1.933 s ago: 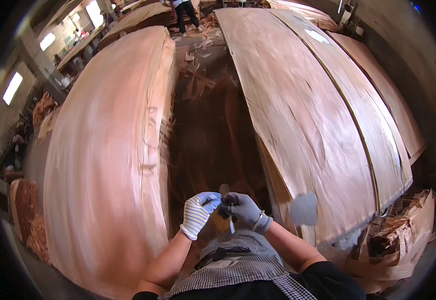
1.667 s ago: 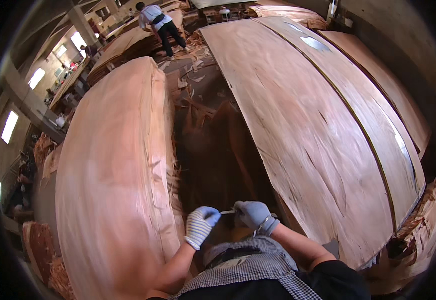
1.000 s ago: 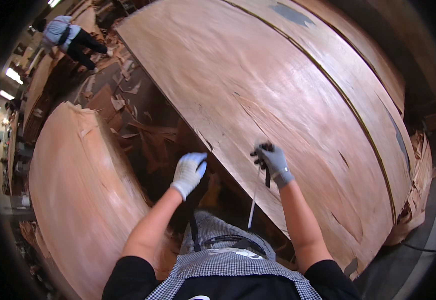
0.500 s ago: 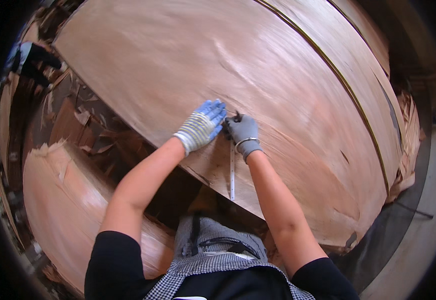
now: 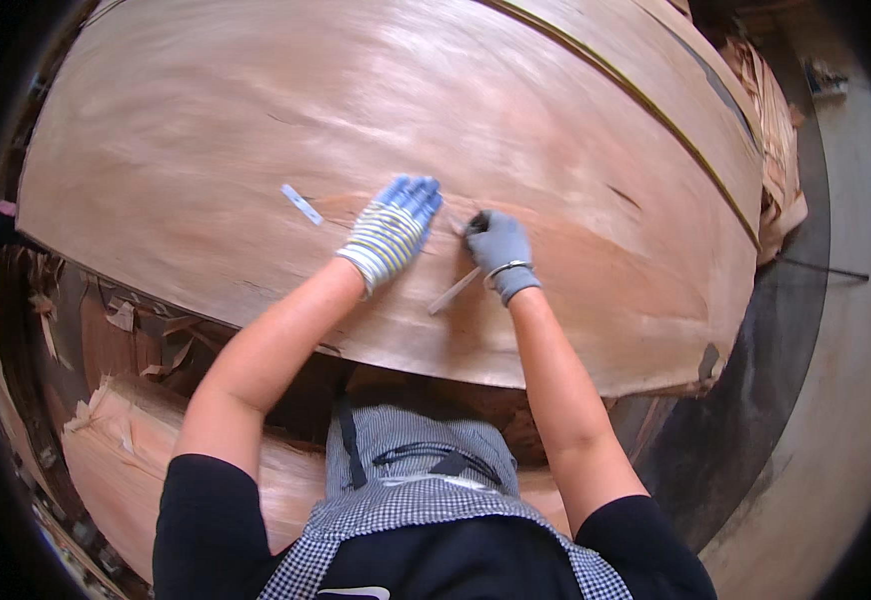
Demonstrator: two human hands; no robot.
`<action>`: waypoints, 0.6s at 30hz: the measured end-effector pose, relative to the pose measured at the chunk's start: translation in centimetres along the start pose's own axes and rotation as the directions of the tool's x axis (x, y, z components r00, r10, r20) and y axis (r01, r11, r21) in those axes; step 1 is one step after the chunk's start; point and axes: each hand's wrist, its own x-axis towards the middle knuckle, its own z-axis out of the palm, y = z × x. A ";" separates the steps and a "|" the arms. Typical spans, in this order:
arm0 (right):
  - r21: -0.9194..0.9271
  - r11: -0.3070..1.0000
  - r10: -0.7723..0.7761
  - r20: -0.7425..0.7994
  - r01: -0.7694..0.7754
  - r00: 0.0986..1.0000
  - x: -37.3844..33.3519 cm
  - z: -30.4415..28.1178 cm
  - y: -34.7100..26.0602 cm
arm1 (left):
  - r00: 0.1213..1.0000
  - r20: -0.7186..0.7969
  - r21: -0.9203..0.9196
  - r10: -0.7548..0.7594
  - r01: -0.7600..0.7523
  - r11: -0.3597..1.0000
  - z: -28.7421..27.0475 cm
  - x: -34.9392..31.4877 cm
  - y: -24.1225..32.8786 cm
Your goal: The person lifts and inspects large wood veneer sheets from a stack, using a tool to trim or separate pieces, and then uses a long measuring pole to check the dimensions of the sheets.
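My left hand (image 5: pixel 393 232), in a white-and-yellow striped glove with blue fingers, lies flat on a large reddish-brown wood veneer sheet (image 5: pixel 206 130), fingers stretched out. To its right, my right hand (image 5: pixel 497 246) is closed, in a grey glove with a ring-like band at the wrist. A whitish strip of tape (image 5: pixel 454 291) sticks out below its fingers, tilted toward the lower left. The grip itself is partly hidden. Left of my left hand, a short white dotted piece of tape (image 5: pixel 302 204) lies on the veneer. Small cracks show in the sheet.
Across the far right of the veneer runs a long dark seam (image 5: pixel 646 95). Below left stands another pale veneer stack (image 5: pixel 146 450), with torn scraps (image 5: pixel 121 316) around it. A thin dark rod (image 5: pixel 821 267) juts out over the floor at right.
The view has turned and shifted over the sheet. My hands have moved slightly apart. The tape under my right hand has swung toward the lower left, and a short tape piece now shows on the veneer.
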 end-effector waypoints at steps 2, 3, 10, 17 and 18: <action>0.084 0.977 0.188 0.098 -0.197 0.977 -2.0 -4.0 3.1 | 0.994 -0.026 -0.037 -0.102 0.101 0.994 -0.2 0.3 1.2; 0.325 0.869 0.341 0.154 -0.373 0.928 -4.2 -4.5 4.2 | 0.995 0.076 -0.068 -0.068 0.073 0.995 0.0 1.0 3.1; -0.030 0.985 0.171 -0.003 -0.171 0.985 -10.5 -6.6 12.3 | 0.972 0.085 -0.063 0.218 -0.213 0.975 1.4 1.0 15.2; 0.550 0.677 0.515 0.122 -0.489 0.849 -10.8 -17.3 24.9 | 0.947 -0.158 -0.260 0.279 -0.313 0.914 4.3 11.1 29.0; 0.132 0.945 0.318 -0.155 -0.299 0.935 -10.8 -17.2 25.9 | 0.918 -0.095 -0.277 0.385 -0.396 0.876 4.5 12.1 31.3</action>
